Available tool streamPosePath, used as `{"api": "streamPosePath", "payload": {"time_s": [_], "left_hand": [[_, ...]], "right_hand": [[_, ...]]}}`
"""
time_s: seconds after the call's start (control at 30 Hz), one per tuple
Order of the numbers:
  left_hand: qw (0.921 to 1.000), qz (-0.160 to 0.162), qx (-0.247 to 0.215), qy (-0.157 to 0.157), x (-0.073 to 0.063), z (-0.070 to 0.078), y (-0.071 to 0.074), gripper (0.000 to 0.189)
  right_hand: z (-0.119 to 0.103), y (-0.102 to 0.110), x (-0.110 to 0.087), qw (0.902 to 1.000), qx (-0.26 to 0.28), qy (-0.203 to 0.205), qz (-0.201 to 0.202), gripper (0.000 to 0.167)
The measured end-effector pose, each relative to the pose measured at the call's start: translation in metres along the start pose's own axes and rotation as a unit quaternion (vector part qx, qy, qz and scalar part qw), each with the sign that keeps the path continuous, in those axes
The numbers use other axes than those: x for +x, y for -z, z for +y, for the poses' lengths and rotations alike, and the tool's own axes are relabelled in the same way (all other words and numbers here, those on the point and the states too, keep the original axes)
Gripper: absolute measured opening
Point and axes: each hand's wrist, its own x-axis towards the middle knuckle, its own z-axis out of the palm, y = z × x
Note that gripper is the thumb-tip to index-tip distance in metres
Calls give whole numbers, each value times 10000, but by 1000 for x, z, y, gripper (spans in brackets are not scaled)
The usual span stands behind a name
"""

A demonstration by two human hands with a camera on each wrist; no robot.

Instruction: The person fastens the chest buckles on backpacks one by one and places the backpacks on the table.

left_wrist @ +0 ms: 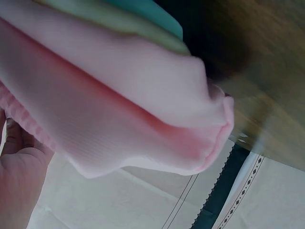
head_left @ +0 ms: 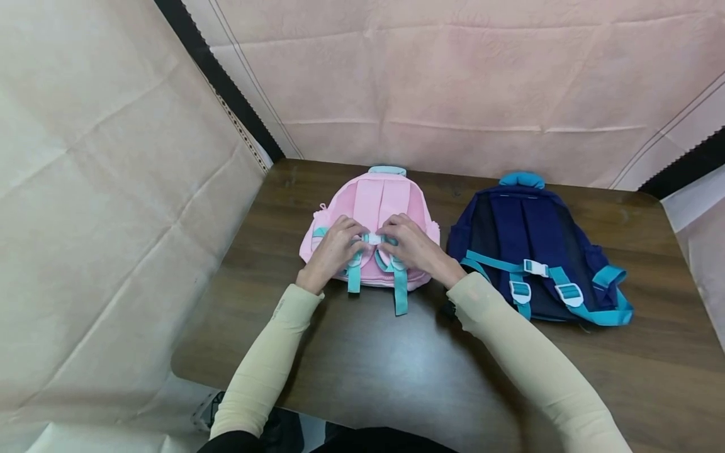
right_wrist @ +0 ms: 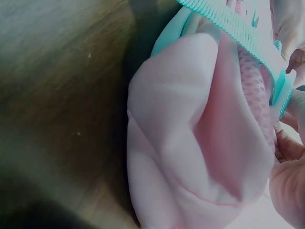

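Observation:
A small pink backpack (head_left: 385,200) lies on the table with its shoulder straps facing up. Across those straps runs a turquoise chest strap with a white buckle (head_left: 372,239). My left hand (head_left: 334,248) pinches the buckle's left side, and my right hand (head_left: 413,244) pinches its right side; the fingertips partly cover it. In the left wrist view, pink fabric fills much of the picture and only part of the left hand (left_wrist: 24,176) shows at the edge. The right wrist view has the bag's pink side and a turquoise strap (right_wrist: 228,28), with the right hand (right_wrist: 290,176) at the edge.
To the right lies a navy backpack (head_left: 510,220) with turquoise straps and a fastened white buckle (head_left: 535,268). Both bags are on a brown wooden table (head_left: 396,371). Pale cloth (head_left: 453,75) hangs behind the table and on its left.

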Motion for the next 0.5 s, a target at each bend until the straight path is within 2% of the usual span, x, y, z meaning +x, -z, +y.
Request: {"api": "streamPosePath", "payload": {"time_s": [0.27,0.5], "left_hand": [[9998,-103,162,91,1,1,4,31],[9997,-132,200,86,0,0,2,46]], "right_hand": [[-1,-3,0,9999,-24,-39,96,33],[-2,-3,-2,9999,-104,-37,56,34]]}}
